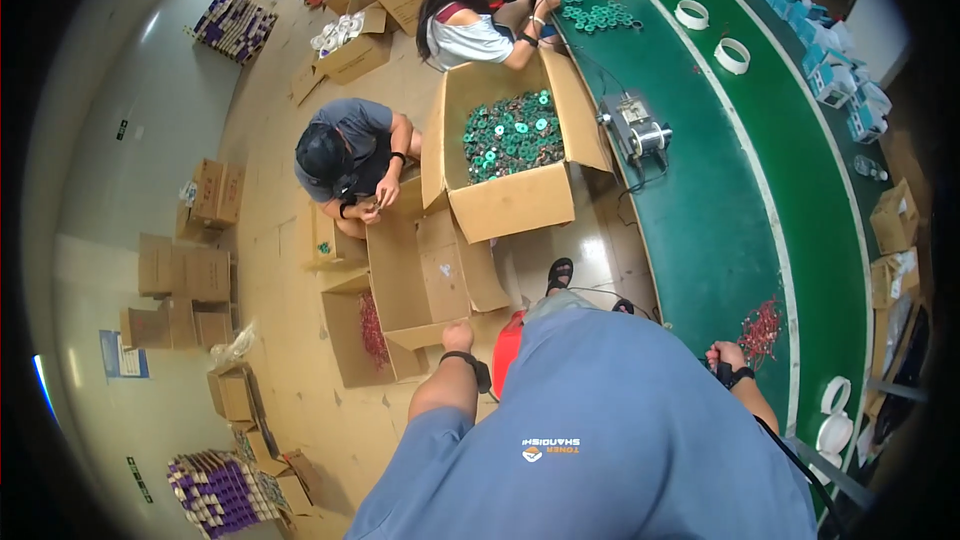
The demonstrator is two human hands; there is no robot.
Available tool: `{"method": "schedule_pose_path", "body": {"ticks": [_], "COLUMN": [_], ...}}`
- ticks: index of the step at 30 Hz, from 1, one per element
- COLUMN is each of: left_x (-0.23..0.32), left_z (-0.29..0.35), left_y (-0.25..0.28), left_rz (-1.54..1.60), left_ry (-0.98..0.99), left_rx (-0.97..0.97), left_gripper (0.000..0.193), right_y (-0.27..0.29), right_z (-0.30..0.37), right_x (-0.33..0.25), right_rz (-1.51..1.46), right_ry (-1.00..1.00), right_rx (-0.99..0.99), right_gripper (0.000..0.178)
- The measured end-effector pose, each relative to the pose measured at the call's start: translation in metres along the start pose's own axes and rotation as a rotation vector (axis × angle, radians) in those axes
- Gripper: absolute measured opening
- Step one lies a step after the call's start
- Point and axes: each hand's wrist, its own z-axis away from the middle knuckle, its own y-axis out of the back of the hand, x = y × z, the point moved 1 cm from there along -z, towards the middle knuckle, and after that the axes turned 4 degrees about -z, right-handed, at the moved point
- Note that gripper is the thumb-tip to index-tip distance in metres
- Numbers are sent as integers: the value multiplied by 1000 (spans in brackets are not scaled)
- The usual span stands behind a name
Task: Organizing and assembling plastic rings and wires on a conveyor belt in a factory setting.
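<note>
From the view's centre, a green workbench (705,240) is stretched along the one-to-four o'clock side. At twelve to one, a cardboard box (515,205) is filled with green rings (510,140). At eight, an open carton (400,280) is set on the floor. Red wires (760,332) are heaped toward four, just beside the right hand (726,353); its grip cannot be told. Near half past six, the left hand (457,336) is seen at the carton's rim, whether closed or gripping cannot be told.
</note>
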Motion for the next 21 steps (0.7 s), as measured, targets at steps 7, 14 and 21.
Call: {"method": "schedule_pose_path", "body": {"ticks": [7,14,21], "left_x": [32,64,144], "left_z": [-48,-108,-136], "left_y": [6,14,42], "left_rz": [500,403,371], "left_ry": [136,39,-142], "left_rx": [63,-28,-82], "left_gripper": [32,33,29], "right_y": [-27,-34,-41], "right_z": [19,40,37], "right_x": [-26,3,84], "right_rz": [16,-5,-216], "right_ry": [83,62,50], "right_rx": [66,178,278], "right_gripper": [9,8,6]}}
